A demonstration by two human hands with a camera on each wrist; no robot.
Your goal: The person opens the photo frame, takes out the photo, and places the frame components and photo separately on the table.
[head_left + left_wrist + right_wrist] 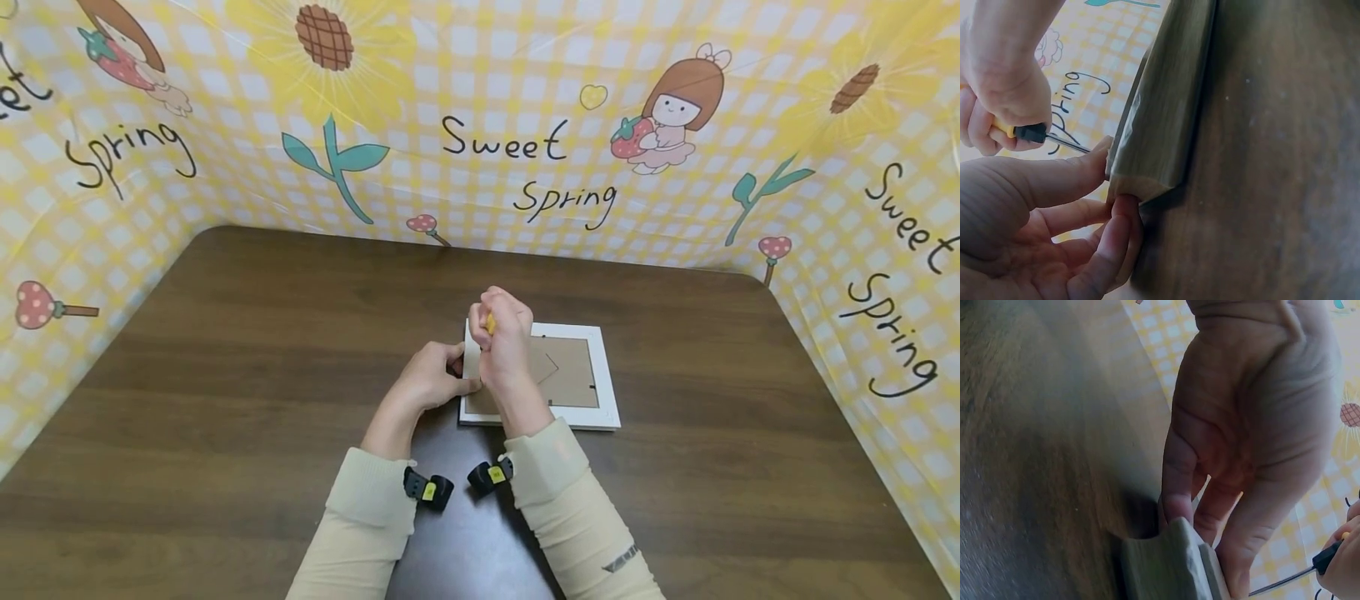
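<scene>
A white picture frame (609, 387) lies face down on the table, its brown backing board (576, 379) upward. My left hand (431, 377) holds the frame's left edge; in the left wrist view its thumb presses the top and its fingers touch the side. My right hand (507, 342) is curled in a fist round a screwdriver (1030, 132) with a yellow and black handle. The screwdriver's metal shaft slants down towards the frame's back beside the left thumb. That thumb hides the tip. In the right wrist view, the screwdriver (1326, 556) shows at the lower right.
The dark wooden table (225, 400) surrounds the frame. A yellow checked cloth (480, 75) printed with flowers and figures hangs behind and at both sides. A small black camera (429, 490) is strapped to the left wrist, and another (489, 476) to the right.
</scene>
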